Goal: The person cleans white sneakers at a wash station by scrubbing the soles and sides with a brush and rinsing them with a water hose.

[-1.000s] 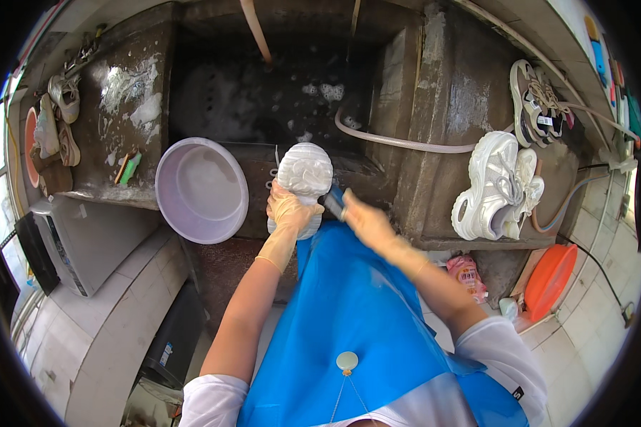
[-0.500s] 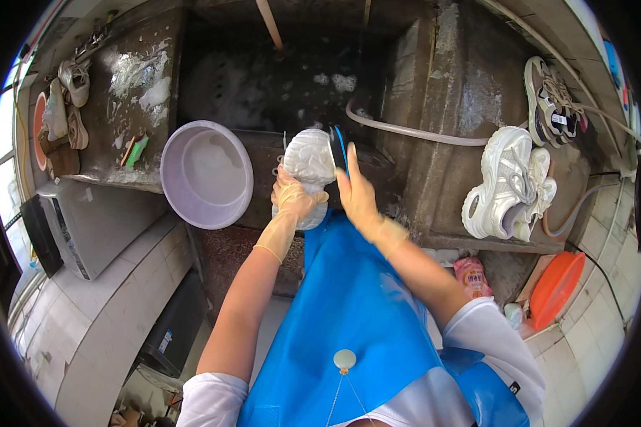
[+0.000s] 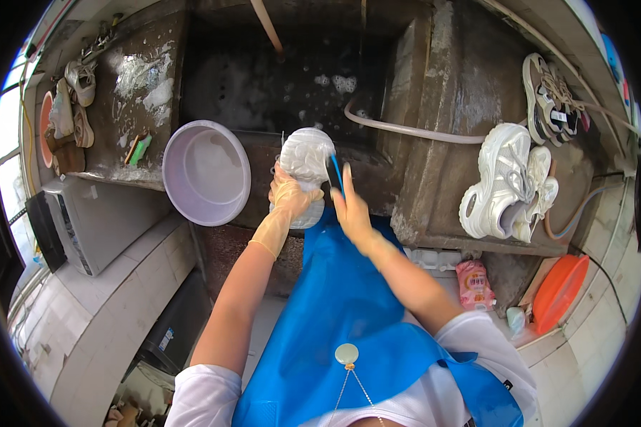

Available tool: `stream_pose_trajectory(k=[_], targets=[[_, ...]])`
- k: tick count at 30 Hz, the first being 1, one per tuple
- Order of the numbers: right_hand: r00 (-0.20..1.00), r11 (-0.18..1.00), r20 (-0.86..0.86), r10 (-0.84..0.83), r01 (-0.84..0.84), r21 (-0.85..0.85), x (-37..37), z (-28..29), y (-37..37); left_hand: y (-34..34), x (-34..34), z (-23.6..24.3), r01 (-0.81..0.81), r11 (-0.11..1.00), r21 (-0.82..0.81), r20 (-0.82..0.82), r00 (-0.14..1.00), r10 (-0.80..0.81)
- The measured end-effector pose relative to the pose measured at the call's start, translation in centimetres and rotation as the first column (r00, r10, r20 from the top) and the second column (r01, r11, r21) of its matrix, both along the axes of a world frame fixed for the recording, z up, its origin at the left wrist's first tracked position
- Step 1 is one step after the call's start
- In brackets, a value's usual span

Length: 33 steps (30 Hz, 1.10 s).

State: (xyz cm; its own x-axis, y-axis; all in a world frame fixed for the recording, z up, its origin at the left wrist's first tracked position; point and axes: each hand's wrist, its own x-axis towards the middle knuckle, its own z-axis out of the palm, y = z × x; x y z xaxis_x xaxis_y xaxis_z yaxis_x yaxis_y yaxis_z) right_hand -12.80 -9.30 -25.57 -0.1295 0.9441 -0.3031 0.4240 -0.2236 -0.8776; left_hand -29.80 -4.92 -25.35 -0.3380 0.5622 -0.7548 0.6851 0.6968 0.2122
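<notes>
A white shoe (image 3: 308,153) is turned with its patterned sole up, over the front edge of the dark sink. My left hand (image 3: 290,196), in a thin yellowish glove, grips it around the middle. In my right hand (image 3: 352,213), gloved alike, is a blue-backed brush (image 3: 337,173). Its dark bristle side faces the right edge of the sole, close against it; whether it touches is hard to tell. The fingers of my right hand are partly blurred. Just left of the shoe stands a pale purple basin (image 3: 169,174) with cloudy liquid inside.
Two white sneakers (image 3: 497,181) rest on the right ledge, with dark-and-beige sneakers (image 3: 548,96) behind them. A hose (image 3: 420,133) runs into the sink (image 3: 228,92). On the left ledge are a green brush (image 3: 139,149) and several light shoes (image 3: 80,83). Below right, a pink pouch (image 3: 474,285) and orange basin (image 3: 559,295).
My right hand and the brush have moved down along the right edge of the sole. My left hand keeps its hold, the shoe shifting only slightly.
</notes>
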Motion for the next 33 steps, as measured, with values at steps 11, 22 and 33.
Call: stream_pose_trajectory(k=[11, 22, 33], targets=[[0.992, 0.962, -0.120, -0.035, 0.001, -0.271, 3.7, 2.9, -0.8, 2.4, -0.4, 0.8, -0.010, 0.922, 0.386, 0.059, 0.998, -0.013], [0.905, 0.879, -0.188, -0.383, 0.419, 0.227, 19.6, 11.0, 2.0, 13.4, -1.4, 1.2, 0.659, 0.750, -0.046, 0.244, 0.736, -0.632], [0.822, 0.840, -0.344, -0.454, 0.524, 0.144, 21.4, 11.4, -3.6, 8.1, -0.9, 6.8, 0.581, 0.811, 0.063, 0.204, 0.788, -0.581]])
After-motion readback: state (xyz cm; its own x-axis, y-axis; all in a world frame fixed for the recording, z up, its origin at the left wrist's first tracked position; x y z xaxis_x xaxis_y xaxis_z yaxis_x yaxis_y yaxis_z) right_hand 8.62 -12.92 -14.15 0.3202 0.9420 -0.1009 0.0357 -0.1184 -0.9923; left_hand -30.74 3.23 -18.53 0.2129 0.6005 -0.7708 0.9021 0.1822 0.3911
